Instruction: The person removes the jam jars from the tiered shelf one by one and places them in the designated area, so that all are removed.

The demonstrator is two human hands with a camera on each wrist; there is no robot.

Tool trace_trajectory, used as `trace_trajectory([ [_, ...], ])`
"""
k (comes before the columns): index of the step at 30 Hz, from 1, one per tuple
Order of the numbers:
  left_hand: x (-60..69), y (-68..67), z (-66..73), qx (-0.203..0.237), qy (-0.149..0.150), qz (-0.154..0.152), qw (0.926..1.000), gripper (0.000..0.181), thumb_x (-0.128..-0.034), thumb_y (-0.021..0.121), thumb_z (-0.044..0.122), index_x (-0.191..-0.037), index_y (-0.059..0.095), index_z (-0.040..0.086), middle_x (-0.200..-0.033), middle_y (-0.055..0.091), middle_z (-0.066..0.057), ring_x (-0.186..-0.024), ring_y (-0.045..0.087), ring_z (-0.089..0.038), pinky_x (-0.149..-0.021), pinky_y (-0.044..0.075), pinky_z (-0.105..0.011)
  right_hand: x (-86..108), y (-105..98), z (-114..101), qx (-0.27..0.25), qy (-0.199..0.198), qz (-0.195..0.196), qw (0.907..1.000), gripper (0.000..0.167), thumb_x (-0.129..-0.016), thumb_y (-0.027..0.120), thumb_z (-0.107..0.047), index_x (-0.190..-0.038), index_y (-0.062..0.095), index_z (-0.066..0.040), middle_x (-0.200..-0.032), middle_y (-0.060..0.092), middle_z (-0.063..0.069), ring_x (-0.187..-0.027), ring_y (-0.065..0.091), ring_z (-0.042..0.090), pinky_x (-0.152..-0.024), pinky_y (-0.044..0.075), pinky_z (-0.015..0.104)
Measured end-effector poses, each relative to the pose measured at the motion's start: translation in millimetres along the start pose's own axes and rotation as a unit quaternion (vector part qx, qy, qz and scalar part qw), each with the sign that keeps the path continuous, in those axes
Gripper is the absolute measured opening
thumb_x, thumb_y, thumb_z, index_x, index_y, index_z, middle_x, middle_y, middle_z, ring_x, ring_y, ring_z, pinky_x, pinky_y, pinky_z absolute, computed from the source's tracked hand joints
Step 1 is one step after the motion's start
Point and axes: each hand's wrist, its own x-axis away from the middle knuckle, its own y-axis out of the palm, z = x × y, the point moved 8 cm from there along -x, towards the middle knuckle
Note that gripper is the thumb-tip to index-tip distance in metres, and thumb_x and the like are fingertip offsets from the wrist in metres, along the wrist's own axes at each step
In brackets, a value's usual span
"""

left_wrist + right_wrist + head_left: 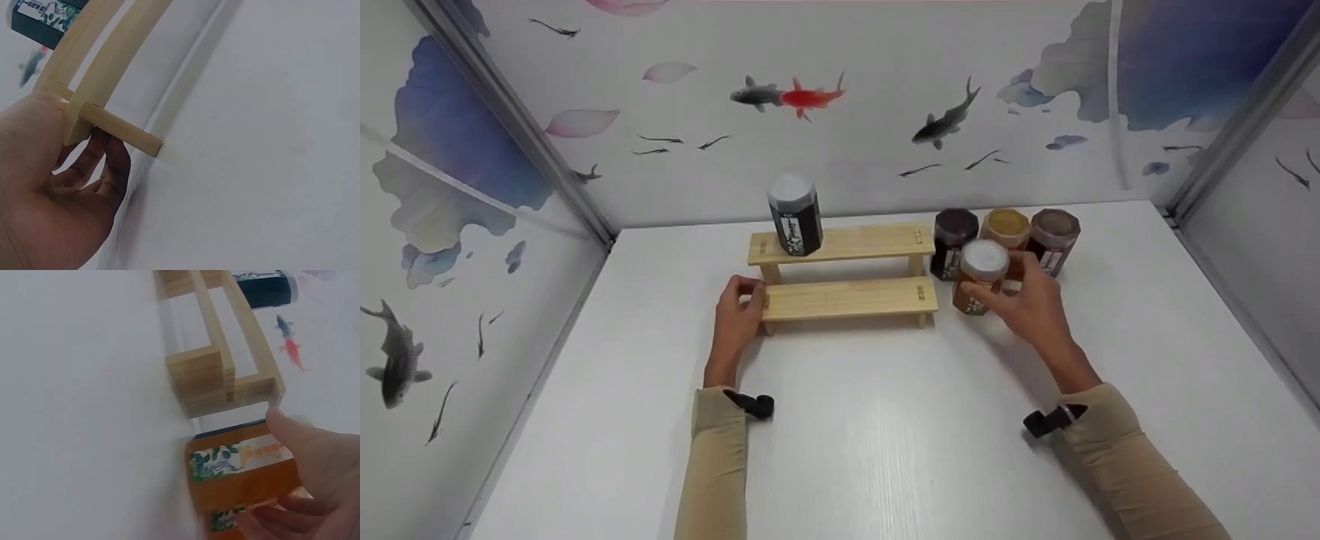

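My left hand (737,311) grips the left end of the lower tier of a two-step wooden rack (847,298); in the left wrist view its thumb lies over the plank and its fingers curl beneath it by a leg. To the rack's right, my right hand (1031,304) holds an amber jar (247,464) with a white lid between thumb and fingers. Whether that jar touches the table cannot be told. A dark jar (797,221) with a white lid stands on the upper tier, towards its left end.
Close behind the held jar stand a dark purple jar (955,244), a yellow-topped jar (1006,225) and a brown-topped dark jar (1055,236). White panels painted with fish border the white table (870,435) at the back and sides.
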Motion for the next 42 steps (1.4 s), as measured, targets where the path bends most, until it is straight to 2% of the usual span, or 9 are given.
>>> trace_trajectory([
  [7,-2.1,0.0,-0.8,-0.011,-0.004,-0.003,0.9999,0.024,-0.1121,0.058,0.027,-0.124,0.061,0.006,-0.131,0.065,-0.014,-0.125,0.060,-0.026,-0.115,0.050,-0.046,-4.5,-16,-42,0.015,-0.052,0.098,0.9938,0.081,-0.088,0.092,-0.041,-0.146,0.054,0.000,-0.134,0.067,0.020,-0.111,0.064,0.033,-0.093,0.052,0.044],
  [10,-1.9,-1.3,-1.4,-0.014,-0.007,-0.002,0.9999,0.024,-0.1123,0.057,0.027,-0.124,0.061,0.007,-0.131,0.066,-0.014,-0.126,0.060,-0.026,-0.115,0.050,-0.046,-6.0,-9,-60,0.008,-0.086,0.134,0.9872,0.077,-0.089,0.091,-0.039,-0.146,0.057,0.001,-0.139,0.065,0.021,-0.120,0.062,0.038,-0.099,0.049,0.048],
  [13,-1.0,-3.7,-2.2,-0.013,-0.009,0.003,0.9999,0.024,-0.1121,0.058,0.026,-0.124,0.061,0.006,-0.131,0.066,-0.014,-0.127,0.060,-0.026,-0.116,0.050,-0.046,-7.0,7,-80,-0.021,-0.137,0.143,0.9801,0.070,-0.092,0.089,-0.034,-0.145,0.060,0.001,-0.144,0.064,0.020,-0.134,0.059,0.038,-0.114,0.046,0.054],
  [16,-0.5,-4.1,-2.5,-0.015,-0.010,0.001,0.9998,0.024,-0.1118,0.058,0.026,-0.125,0.061,0.006,-0.132,0.066,-0.015,-0.128,0.060,-0.026,-0.116,0.050,-0.046,-8.0,31,-98,-0.047,-0.172,0.117,0.9770,0.064,-0.096,0.085,-0.030,-0.146,0.059,0.000,-0.144,0.064,0.019,-0.135,0.060,0.036,-0.115,0.048,0.051],
  [19,-0.9,-3.5,-1.5,-0.018,-0.007,-0.001,0.9998,0.025,-0.1117,0.058,0.027,-0.126,0.061,0.006,-0.133,0.066,-0.015,-0.129,0.061,-0.026,-0.116,0.051,-0.046,-11.0,57,-112,-0.071,-0.182,0.080,0.9774,0.062,-0.098,0.083,-0.029,-0.148,0.057,-0.002,-0.146,0.063,0.018,-0.137,0.060,0.032,-0.114,0.052,0.047],
  [26,-2.2,-0.9,-0.8,-0.013,-0.006,-0.006,0.9999,0.025,-0.1123,0.057,0.027,-0.126,0.061,0.006,-0.133,0.066,-0.015,-0.128,0.061,-0.027,-0.116,0.051,-0.046,-20.0,112,-136,-0.154,-0.151,0.011,0.9763,0.064,-0.098,0.083,-0.027,-0.150,0.054,-0.005,-0.148,0.061,0.015,-0.140,0.059,0.033,-0.115,0.055,0.040],
  [30,-2.0,0.1,-0.9,-0.013,-0.009,-0.007,0.9999,0.024,-0.1122,0.057,0.027,-0.126,0.061,0.007,-0.133,0.066,-0.014,-0.127,0.060,-0.026,-0.116,0.051,-0.046,-24.1,139,-146,-0.168,-0.133,-0.021,0.9765,0.068,-0.097,0.084,-0.027,-0.152,0.050,-0.006,-0.151,0.059,0.013,-0.144,0.058,0.034,-0.118,0.052,0.037],
  [37,-1.8,-0.4,-1.0,-0.012,-0.011,-0.005,0.9999,0.024,-0.1126,0.057,0.027,-0.125,0.061,0.007,-0.133,0.066,-0.014,-0.127,0.061,-0.025,-0.115,0.052,-0.046,-32.2,163,-160,-0.180,-0.117,-0.052,0.9753,0.074,-0.097,0.084,-0.025,-0.157,0.045,-0.004,-0.159,0.054,0.017,-0.149,0.054,0.036,-0.124,0.047,0.039],
  [42,-1.2,-0.2,-0.8,-0.015,-0.008,-0.004,0.9998,0.024,-0.1125,0.058,0.028,-0.125,0.061,0.007,-0.132,0.066,-0.014,-0.127,0.061,-0.025,-0.115,0.051,-0.046,-37.2,174,-167,-0.184,-0.109,-0.081,0.9735,0.085,-0.096,0.085,-0.028,-0.164,0.038,-0.008,-0.166,0.047,0.014,-0.154,0.049,0.035,-0.127,0.043,0.039],
])
